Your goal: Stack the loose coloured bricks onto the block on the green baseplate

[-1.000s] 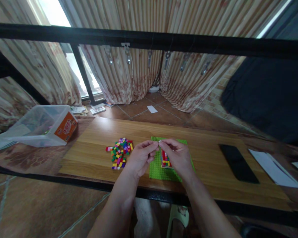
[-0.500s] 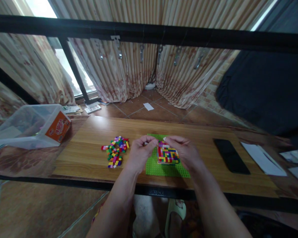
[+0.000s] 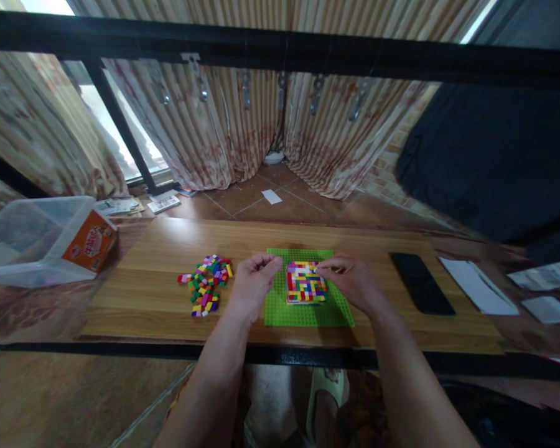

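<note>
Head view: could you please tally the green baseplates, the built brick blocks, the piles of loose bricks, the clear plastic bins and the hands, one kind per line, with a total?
Green baseplate: 1
Built brick block: 1
Pile of loose bricks: 1
Clear plastic bin: 1
Left hand and right hand: 2
Total: 6

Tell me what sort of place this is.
Probably a room in a home: long patterned curtains, small toy bricks piled on the wooden table, and a pale green slipper below its edge.
</note>
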`<act>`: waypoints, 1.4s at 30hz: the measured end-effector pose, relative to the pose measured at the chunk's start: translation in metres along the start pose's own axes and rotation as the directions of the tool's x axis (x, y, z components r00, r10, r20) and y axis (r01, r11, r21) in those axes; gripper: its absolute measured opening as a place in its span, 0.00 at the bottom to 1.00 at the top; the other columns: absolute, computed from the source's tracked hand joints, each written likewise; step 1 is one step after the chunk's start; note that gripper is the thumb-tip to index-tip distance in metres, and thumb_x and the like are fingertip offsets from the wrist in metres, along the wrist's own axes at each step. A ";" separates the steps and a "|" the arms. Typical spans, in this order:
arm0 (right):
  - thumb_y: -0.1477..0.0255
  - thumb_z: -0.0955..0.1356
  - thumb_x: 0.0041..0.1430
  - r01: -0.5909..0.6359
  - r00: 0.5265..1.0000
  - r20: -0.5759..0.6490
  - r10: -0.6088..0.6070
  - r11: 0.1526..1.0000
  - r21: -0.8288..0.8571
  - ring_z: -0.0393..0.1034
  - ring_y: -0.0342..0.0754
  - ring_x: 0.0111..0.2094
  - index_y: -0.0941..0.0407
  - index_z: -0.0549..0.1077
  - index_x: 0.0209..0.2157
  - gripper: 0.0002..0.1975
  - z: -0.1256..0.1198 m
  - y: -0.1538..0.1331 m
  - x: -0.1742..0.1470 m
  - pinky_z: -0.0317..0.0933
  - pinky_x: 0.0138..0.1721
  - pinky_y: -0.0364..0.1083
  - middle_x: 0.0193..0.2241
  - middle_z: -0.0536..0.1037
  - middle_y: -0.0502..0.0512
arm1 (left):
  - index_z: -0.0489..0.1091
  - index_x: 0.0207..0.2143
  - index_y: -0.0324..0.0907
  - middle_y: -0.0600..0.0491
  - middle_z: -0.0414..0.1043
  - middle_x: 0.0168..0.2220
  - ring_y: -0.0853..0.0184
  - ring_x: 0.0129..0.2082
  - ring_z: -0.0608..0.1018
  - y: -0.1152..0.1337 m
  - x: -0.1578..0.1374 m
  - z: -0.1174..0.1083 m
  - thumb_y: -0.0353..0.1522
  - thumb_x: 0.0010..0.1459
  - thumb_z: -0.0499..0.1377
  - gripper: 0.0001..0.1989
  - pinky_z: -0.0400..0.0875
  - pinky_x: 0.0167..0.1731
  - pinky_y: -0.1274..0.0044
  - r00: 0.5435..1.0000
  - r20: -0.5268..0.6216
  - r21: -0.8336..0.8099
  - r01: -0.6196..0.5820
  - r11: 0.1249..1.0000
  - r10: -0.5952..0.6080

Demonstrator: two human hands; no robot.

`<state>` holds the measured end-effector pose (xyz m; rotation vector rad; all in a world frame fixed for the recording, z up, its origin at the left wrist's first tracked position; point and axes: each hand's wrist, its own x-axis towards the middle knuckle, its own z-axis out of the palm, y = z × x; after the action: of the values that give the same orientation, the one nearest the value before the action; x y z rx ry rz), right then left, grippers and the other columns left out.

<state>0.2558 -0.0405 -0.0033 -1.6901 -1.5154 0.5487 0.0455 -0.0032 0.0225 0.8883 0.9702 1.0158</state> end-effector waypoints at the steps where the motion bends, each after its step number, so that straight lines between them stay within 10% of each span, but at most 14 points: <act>1: 0.64 0.71 0.51 0.002 1.000 -0.005 -0.002 1.000 -0.006 0.73 0.49 0.32 0.52 0.82 0.27 0.07 0.002 0.001 0.001 0.63 0.37 0.49 0.30 0.80 0.53 | 0.73 0.24 0.37 0.60 0.61 0.17 0.79 0.17 0.57 0.000 0.000 0.001 0.39 0.41 0.70 0.15 0.47 0.18 0.83 1.000 0.000 0.003 0.001 1.000 -0.001; 14: 0.64 0.74 0.46 0.002 1.000 -0.019 -0.001 0.998 0.070 0.72 0.50 0.35 0.53 0.80 0.26 0.08 0.014 0.009 0.009 0.62 0.39 0.50 0.31 0.77 0.52 | 0.73 0.25 0.37 0.60 0.60 0.17 0.79 0.17 0.57 -0.002 0.002 0.001 0.40 0.42 0.70 0.15 0.46 0.18 0.83 1.000 0.004 0.039 0.015 0.999 -0.015; 23: 0.64 0.76 0.37 -0.243 0.970 0.085 0.227 0.901 0.359 0.70 0.47 0.29 0.57 0.76 0.28 0.15 0.017 0.006 0.012 0.64 0.35 0.48 0.26 0.78 0.51 | 0.72 0.24 0.38 0.60 0.58 0.17 0.78 0.17 0.57 -0.002 0.000 0.001 0.39 0.43 0.69 0.14 0.45 0.18 0.82 1.000 0.002 0.047 0.012 0.999 -0.012; 34: 0.64 0.74 0.45 -0.126 0.992 0.012 0.127 0.970 0.210 0.74 0.52 0.37 0.55 0.79 0.35 0.14 0.017 0.005 0.006 0.65 0.41 0.52 0.35 0.81 0.56 | 0.74 0.25 0.37 0.60 0.58 0.16 0.78 0.16 0.56 -0.012 0.001 0.007 0.39 0.42 0.69 0.15 0.44 0.17 0.81 0.996 0.077 0.045 0.042 0.998 -0.045; 42: 0.67 0.70 0.57 0.190 0.980 0.005 -0.198 0.947 0.259 0.71 0.49 0.47 0.51 0.81 0.37 0.07 0.013 -0.035 -0.002 0.62 0.51 0.50 0.41 0.78 0.54 | 0.74 0.25 0.36 0.57 0.66 0.20 0.79 0.17 0.59 -0.012 -0.001 0.016 0.39 0.40 0.71 0.16 0.45 0.16 0.83 0.979 0.159 -0.046 0.139 0.989 -0.130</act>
<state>0.2240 -0.0400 0.0161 -1.3237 -1.5398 0.6384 0.0640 -0.0098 0.0167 0.8306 0.8530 0.8422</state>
